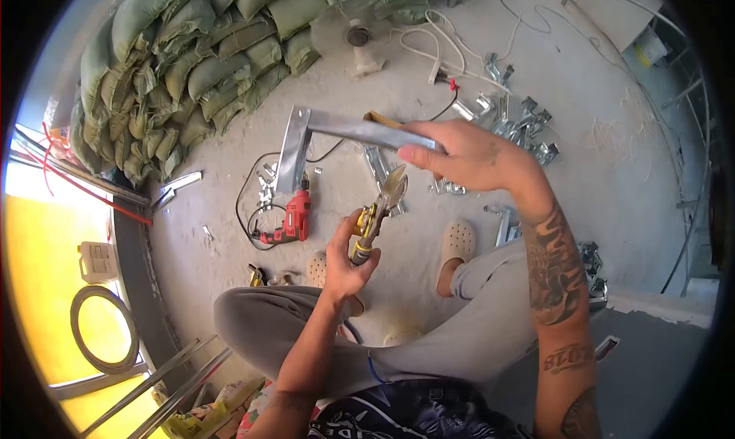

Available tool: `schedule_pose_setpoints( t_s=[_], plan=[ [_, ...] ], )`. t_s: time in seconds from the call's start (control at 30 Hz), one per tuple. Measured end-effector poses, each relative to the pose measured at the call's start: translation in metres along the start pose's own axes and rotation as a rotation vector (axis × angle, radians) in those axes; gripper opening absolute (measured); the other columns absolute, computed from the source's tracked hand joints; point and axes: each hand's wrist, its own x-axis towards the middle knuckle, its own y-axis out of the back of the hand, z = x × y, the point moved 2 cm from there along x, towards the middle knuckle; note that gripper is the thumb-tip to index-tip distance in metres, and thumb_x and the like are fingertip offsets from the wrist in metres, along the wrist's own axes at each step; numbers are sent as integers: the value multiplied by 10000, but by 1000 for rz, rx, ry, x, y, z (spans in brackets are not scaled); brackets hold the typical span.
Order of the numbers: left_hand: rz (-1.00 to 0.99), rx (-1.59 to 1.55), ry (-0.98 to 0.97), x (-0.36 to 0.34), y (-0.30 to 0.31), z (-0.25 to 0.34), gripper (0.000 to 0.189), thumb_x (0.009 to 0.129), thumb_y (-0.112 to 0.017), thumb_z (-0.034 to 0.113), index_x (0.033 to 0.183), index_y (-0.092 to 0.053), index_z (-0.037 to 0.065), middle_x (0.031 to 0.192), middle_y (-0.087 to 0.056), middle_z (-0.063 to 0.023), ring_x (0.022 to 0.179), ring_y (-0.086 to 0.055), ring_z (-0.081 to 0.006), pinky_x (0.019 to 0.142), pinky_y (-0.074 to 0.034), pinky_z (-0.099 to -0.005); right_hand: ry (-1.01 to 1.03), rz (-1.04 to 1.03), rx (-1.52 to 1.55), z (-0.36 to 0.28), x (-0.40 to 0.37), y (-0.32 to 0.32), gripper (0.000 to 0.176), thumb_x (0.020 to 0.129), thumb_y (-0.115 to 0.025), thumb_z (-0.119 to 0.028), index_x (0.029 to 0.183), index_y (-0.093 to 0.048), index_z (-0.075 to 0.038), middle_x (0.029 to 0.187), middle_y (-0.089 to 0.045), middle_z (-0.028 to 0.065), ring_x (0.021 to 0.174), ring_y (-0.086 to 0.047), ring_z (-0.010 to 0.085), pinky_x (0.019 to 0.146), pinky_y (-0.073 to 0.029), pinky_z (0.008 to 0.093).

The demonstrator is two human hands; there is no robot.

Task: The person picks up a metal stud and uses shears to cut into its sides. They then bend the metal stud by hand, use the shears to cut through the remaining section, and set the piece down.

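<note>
My left hand (346, 257) is closed around the yellow-and-black handles of a pair of tin snips (395, 186), blades pointing up and away from me. In my right hand (471, 154) is one end of an L-shaped galvanized metal channel (341, 125), gripped between thumb and fingers. The channel's long arm runs left to a corner, where its short leg turns down toward me. The snips' blades are just below the channel's held end, apart from it. Beyond the short leg's end, a red power drill (297, 217) lies on the floor.
Green sandbags (222, 48) are stacked at the back left. Cut metal pieces (521, 129) litter the floor at right. A white cable (452, 44) and the drill's black cord trail across the concrete. My clogs (458, 241) stand near the drill. A plastic jug (98, 261) is at left.
</note>
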Motion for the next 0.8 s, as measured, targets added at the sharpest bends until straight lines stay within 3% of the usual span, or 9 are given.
schedule_pose_setpoints(
  t_s=[0.03, 0.1, 0.2, 0.37, 0.4, 0.8],
  plan=[
    [-9, 2, 15, 0, 0, 2, 665, 665, -667, 24, 1310, -511, -8, 1095, -609, -153, 1027, -596, -274, 959, -433, -359, -116, -53, 5, 1, 0, 3, 554, 968, -489, -555, 1075, -628, -30, 759, -634, 109, 661, -619, 217, 640, -496, 361],
    [-28, 8, 105, -1, 0, 5, 650, 672, -655, 24, 1305, -515, -10, 1063, -615, -150, 998, -600, -259, 949, -439, -361, -87, -46, 67, 1, 2, 2, 579, 959, -483, -586, 1011, -627, -28, 719, -597, 76, 617, -598, 174, 581, -491, 338],
    [9, -18, 138, 1, 1, 11, 582, 675, -643, 42, 1246, -546, -14, 1021, -623, -109, 959, -587, -196, 906, -448, -334, -161, -83, 69, -4, 3, 5, 474, 964, -551, -490, 935, -636, -25, 689, -598, 20, 588, -569, 95, 543, -478, 270],
    [69, -101, 148, 2, 3, 1, 503, 684, -618, 25, 1182, -576, -23, 1012, -623, -75, 962, -573, -157, 872, -451, -313, -108, -101, 33, -2, 5, 0, 517, 911, -607, -542, 994, -654, -34, 680, -601, 48, 565, -578, 127, 520, -474, 290],
    [67, -79, 143, 2, 4, -2, 603, 682, -623, 17, 1279, -545, -20, 989, -634, -100, 927, -601, -183, 892, -463, -317, -64, -82, 9, -3, 5, -1, 565, 889, -608, -586, 1047, -672, -47, 668, -598, 74, 561, -591, 157, 516, -477, 316],
    [73, -13, 127, 0, 5, -5, 590, 669, -628, 14, 1255, -566, -24, 1007, -643, -127, 927, -606, -192, 909, -454, -312, -134, -94, -6, -1, 5, -5, 624, 874, -589, -632, 1023, -702, -37, 593, -589, 78, 532, -595, 163, 523, -477, 323]
  ],
)
